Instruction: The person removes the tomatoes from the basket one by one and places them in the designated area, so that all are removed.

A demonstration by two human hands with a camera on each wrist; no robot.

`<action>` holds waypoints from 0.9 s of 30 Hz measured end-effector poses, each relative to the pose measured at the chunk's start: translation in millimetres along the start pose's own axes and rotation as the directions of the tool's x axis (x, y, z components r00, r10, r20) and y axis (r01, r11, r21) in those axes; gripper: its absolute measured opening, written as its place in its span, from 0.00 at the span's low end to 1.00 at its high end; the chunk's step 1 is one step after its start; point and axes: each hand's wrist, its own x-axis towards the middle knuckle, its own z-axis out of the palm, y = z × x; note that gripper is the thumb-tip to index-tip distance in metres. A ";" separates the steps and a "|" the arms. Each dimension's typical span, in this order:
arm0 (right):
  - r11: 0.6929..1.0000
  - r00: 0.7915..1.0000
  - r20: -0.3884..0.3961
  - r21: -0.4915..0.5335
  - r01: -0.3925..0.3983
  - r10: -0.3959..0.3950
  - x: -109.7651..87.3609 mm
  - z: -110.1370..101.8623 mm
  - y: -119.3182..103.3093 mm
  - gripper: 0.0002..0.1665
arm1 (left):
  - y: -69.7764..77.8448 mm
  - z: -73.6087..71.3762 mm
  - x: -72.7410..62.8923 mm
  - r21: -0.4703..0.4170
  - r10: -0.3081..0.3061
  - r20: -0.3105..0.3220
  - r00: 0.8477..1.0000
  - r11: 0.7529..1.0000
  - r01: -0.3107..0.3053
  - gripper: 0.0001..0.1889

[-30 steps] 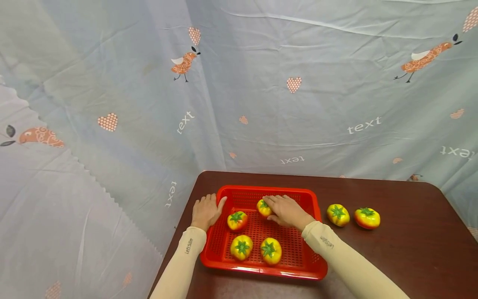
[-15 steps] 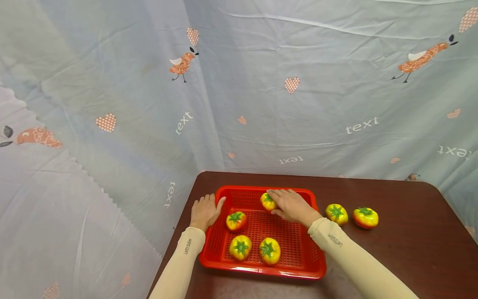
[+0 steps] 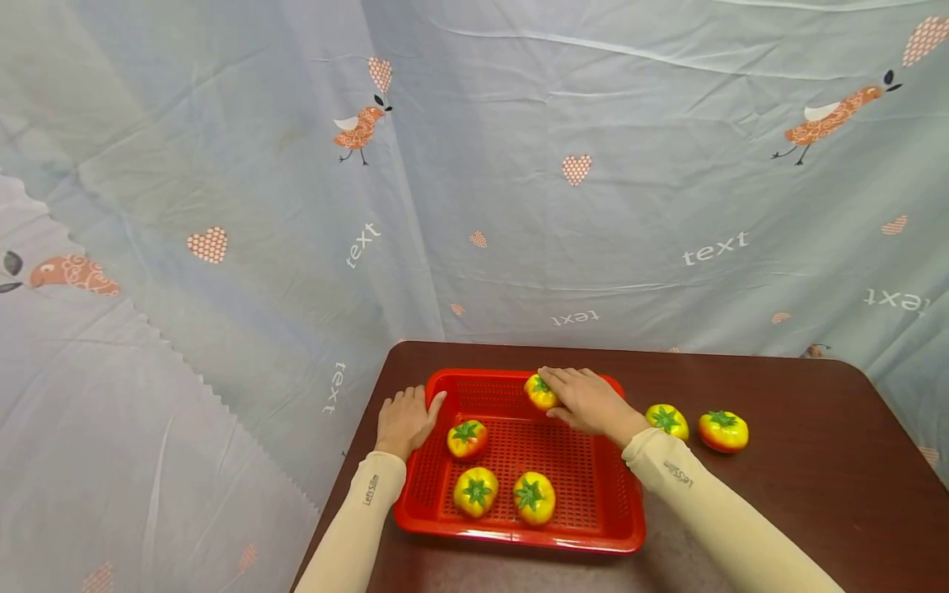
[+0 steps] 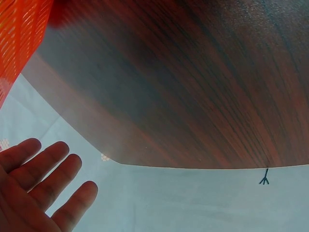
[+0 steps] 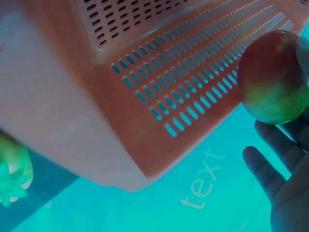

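My right hand (image 3: 589, 401) grips a yellow-and-red tomato (image 3: 542, 392) with a green star-shaped top, over the back part of a red plastic basket (image 3: 519, 537). In the right wrist view the held tomato (image 5: 273, 79) shows between thumb and fingers, close by the slotted basket wall (image 5: 178, 92). Against the basket's left rim lies my left hand (image 3: 406, 420), thumb spread toward the rim. Its fingers (image 4: 50, 181) look extended in the left wrist view, with nothing in them. Inside the basket sit three more tomatoes: one at the left (image 3: 467, 440) and two near the front.
Two further tomatoes rest on the dark brown table (image 3: 801, 461) right of the basket; the nearer tomato (image 3: 666, 421) is partly hidden by my right sleeve, the other tomato (image 3: 723, 431) beyond it. A patterned grey-blue curtain (image 3: 593, 231) hangs behind the table and along its left side.
My right hand has carried its tomato up and to the right, from the basket's middle toward its back rim. The left hand and the other tomatoes have stayed in place.
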 end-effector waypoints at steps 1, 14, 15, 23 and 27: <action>1.000 1.000 -0.007 -0.005 0.000 0.000 -0.4 -0.6 1.0 0.40 | 0.1 0.0 -0.3 0.002 0.001 -0.001 1.000 1.000 -0.001 0.37; 0.999 0.998 -0.053 -0.038 -0.039 0.037 -12.0 -8.9 16.9 0.41 | -0.4 0.3 0.4 -0.005 -0.012 -0.002 1.000 1.000 0.012 0.37; 0.999 0.998 -0.056 -0.036 -0.040 0.038 -13.0 -9.0 18.1 0.41 | -0.3 0.2 0.7 -0.005 -0.012 -0.002 1.000 1.000 0.012 0.37; 0.998 0.994 -0.101 -0.018 -0.054 0.052 -20.8 -9.8 26.7 0.40 | -0.8 1.2 0.8 -0.004 -0.012 0.001 1.000 1.000 0.012 0.37; 0.998 0.993 -0.104 -0.010 -0.060 0.059 -25.6 -9.4 30.8 0.40 | -0.8 1.4 1.2 -0.005 -0.009 -0.004 1.000 1.000 0.009 0.37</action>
